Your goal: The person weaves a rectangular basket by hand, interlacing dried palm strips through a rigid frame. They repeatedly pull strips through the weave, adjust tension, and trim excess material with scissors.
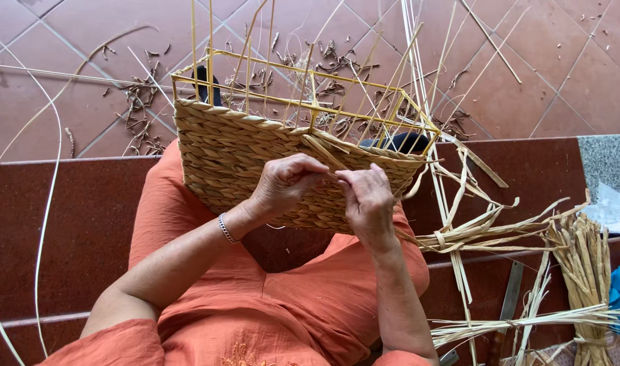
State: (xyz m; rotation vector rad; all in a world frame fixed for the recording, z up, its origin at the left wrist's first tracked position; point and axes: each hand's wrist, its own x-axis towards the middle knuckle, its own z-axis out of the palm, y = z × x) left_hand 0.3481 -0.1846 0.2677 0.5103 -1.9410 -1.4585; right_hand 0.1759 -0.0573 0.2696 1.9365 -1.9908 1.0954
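Nearest the camera, orange sleeves and an orange-clothed lap (269,305) fill the bottom of the view. On that lap rests a half-woven basket (256,156), its near wall of braided straw turned toward the person and its open top tilted away. The left hand (283,186), with a beaded bracelet (226,229) at the wrist, presses against the wall near its upper edge, fingers curled and pinching a flat straw strand (323,150). The right hand (367,200) sits just beside it, fingers bent and closed on the same strand (the two thumbs nearly touch). Loose strands (479,234) trail from the weave off to the right, across the dark red step (73,224) on which the person sits. At the step's right end lies a bundle of dried straw (584,271), with a metal ruler (510,298) near it. Above the woven part rises the basket's bare yellow frame (310,88), thin upright stakes fanning out from it. Farthest off, the tiled floor (513,95) is littered with dark straw scraps (140,102).
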